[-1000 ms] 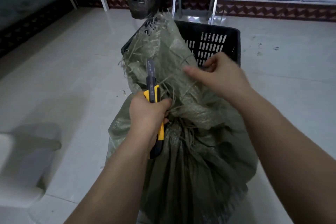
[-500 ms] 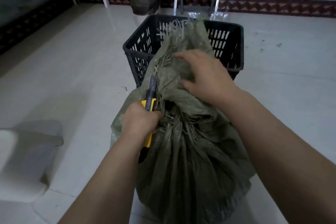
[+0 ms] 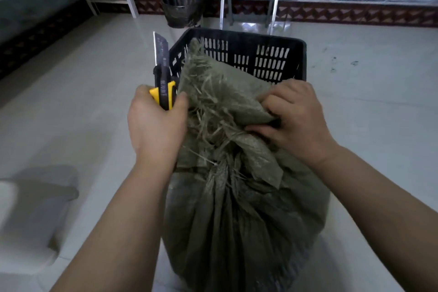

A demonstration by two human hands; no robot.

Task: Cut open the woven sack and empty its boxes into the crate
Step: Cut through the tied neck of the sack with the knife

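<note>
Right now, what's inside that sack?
The sack is gathered shut at the neck, so its contents are covered. Only frayed strands show at the top.

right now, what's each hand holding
Left hand: grips the utility knife, blade extended and pointing up.
Right hand: grips a fold of the woven sack above its tied neck.

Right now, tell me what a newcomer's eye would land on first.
The big green sack fills the middle, its tied neck frayed. To its left, the left hand grips a yellow knife, blade out and pointing up, while the right hand pinches the sack's loose top. A black crate stands behind.
</note>
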